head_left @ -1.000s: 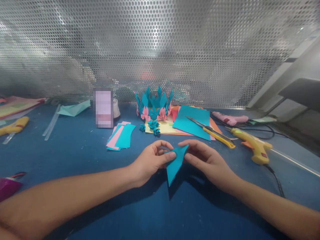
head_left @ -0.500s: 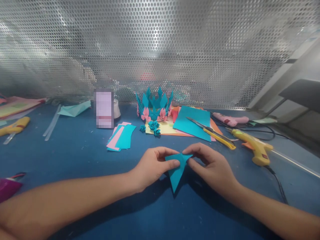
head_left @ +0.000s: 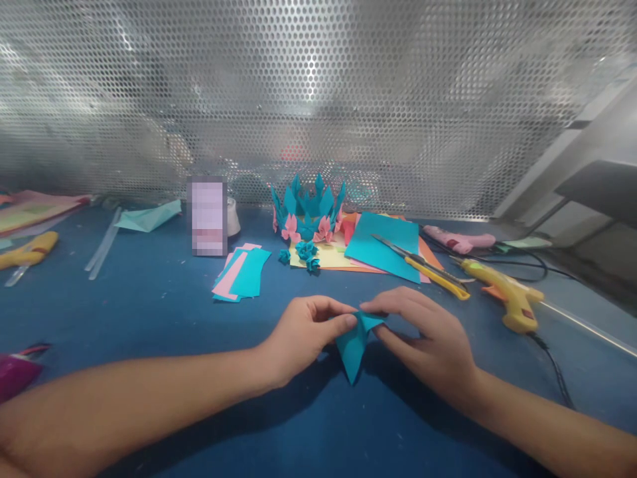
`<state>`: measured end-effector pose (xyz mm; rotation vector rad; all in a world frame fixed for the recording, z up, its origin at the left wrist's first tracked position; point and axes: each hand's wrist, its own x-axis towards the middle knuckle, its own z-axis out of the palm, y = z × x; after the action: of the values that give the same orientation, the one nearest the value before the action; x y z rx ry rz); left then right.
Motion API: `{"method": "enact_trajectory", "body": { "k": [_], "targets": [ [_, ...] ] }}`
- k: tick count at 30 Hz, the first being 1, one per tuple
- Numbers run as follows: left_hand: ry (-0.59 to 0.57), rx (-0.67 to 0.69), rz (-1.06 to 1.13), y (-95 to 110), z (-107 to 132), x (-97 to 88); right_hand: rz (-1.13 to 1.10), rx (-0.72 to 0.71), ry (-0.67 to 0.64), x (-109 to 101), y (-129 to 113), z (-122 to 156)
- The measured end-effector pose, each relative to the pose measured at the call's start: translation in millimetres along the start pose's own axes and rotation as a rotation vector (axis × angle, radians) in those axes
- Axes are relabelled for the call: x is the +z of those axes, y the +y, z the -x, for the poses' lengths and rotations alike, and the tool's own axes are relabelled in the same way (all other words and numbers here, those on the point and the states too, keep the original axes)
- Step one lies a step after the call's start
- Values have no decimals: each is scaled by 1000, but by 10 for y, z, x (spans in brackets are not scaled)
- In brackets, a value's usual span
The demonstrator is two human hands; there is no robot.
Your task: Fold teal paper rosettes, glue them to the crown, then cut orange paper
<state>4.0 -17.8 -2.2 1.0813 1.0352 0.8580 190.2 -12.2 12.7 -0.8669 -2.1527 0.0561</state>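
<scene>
Head view, teal paper triangle (head_left: 354,345) pinched between fingers (head_left: 343,323)

Paper strips (head_left: 241,272) lay beyond the left hand (head_left: 303,332); scissors (head_left: 423,265) and a glue gun (head_left: 505,292) lay beyond and right of the right hand (head_left: 423,328).

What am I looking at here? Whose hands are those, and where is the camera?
The camera sits on a person's head, looking down, so you see their own two bare arms. The left hand and right hand pinch a folded teal paper between them, its tip pointing down at the blue table. Farther back lie paper strips, a teal and pink paper crown, a teal sheet with yellow-handled scissors on it, and a yellow glue gun. Behind is a metal wall full of holes.
</scene>
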Motion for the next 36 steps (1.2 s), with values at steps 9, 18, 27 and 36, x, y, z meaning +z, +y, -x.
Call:
{"method": "enact_trajectory", "body": {
  "k": [9,18,27,36],
  "targets": [
    [-35,-45,103,23,10,8,-30,33,12,34,6,22],
    [-38,-53,68,17,27,3,-1,-139,11,13,38,8],
    [-50,-36,72,39,21,15,44,-253,-23,16,70,13],
    [-35,5,32,31,23,15,144,-317,-1,34,71,42]
  ]
}}
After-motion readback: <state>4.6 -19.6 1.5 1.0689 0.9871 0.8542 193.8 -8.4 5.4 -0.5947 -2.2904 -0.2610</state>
